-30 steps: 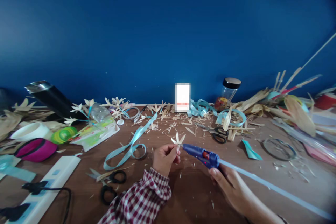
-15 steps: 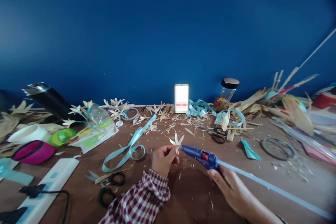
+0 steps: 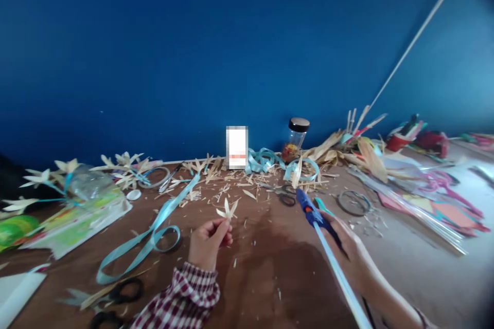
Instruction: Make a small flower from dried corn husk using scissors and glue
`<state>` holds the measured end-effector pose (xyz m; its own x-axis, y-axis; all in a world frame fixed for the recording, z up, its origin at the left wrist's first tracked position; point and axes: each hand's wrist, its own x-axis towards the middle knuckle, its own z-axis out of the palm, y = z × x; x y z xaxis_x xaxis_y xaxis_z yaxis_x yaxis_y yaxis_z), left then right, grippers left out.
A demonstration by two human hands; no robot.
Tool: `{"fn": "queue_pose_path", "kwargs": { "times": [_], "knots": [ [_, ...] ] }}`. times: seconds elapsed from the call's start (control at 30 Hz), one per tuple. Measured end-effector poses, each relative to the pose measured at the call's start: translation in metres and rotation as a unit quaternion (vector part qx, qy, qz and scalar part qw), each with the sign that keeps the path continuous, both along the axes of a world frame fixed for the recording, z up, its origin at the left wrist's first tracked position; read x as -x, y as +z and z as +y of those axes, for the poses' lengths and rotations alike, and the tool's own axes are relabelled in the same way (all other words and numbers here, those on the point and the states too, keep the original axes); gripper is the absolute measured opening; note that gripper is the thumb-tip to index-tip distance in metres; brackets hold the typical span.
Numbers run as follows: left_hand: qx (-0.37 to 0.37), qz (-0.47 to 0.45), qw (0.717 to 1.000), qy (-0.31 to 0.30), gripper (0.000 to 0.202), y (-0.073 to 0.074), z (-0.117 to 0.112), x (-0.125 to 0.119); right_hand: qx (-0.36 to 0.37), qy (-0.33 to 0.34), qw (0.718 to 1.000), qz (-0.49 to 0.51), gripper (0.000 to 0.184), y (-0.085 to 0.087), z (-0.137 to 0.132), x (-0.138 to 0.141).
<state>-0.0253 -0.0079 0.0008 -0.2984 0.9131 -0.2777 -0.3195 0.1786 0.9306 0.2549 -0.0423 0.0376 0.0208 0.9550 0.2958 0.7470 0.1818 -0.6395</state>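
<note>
Between the thumb and fingers of my left hand [image 3: 210, 241] is the base of a small pale flower [image 3: 227, 209], with pointed petals that look like dried husk. Its petals point up and away from me. My right hand [image 3: 343, 241] is wrapped round a blue hot glue gun [image 3: 306, 208], its nozzle pointing toward the back of the table. The gun is well to the right of the flower, apart from it. A long pale glue stick or cord [image 3: 339, 277] runs from the gun's rear toward me.
Black-handled scissors [image 3: 127, 290] lie at the front left, beside a light blue ribbon [image 3: 135, 257]. More scissors [image 3: 286, 196] lie near the glue gun. Husk scraps [image 3: 239, 180], a black-lidded jar [image 3: 296, 139] and finished-looking flowers [image 3: 127, 164] line the back. Clear sticks [image 3: 420, 216] lie right.
The glue gun has moved away from the flower to the right and turned to point toward the back. My left hand still holds the flower. The whole view has swung to the right.
</note>
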Motion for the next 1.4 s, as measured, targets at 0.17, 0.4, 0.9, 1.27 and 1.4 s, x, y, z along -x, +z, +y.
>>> {"fn": "queue_pose_path", "kwargs": {
  "times": [0.17,0.4,0.9,1.27,1.4],
  "knots": [
    [-0.008,0.008,1.000,-0.009,0.030,0.003,-0.001,-0.001,-0.039,-0.093,0.965,-0.244,0.038,-0.024,0.001,-0.066],
    [-0.016,0.010,1.000,-0.005,0.032,0.002,-0.002,-0.001,-0.023,-0.156,0.907,-0.390,0.039,-0.032,-0.004,-0.107],
    [0.000,-0.022,0.999,-0.035,0.029,0.000,-0.001,0.004,0.055,0.215,0.898,-0.379,0.020,0.024,0.045,0.118],
    [-0.029,-0.033,0.999,-0.022,0.028,-0.003,-0.002,0.003,0.056,0.192,0.870,-0.452,0.021,0.005,0.060,0.122],
    [-0.030,-0.039,0.998,-0.031,0.028,-0.004,-0.001,0.004,0.043,0.206,0.870,-0.446,0.021,0.012,0.057,0.117]
  ]
}}
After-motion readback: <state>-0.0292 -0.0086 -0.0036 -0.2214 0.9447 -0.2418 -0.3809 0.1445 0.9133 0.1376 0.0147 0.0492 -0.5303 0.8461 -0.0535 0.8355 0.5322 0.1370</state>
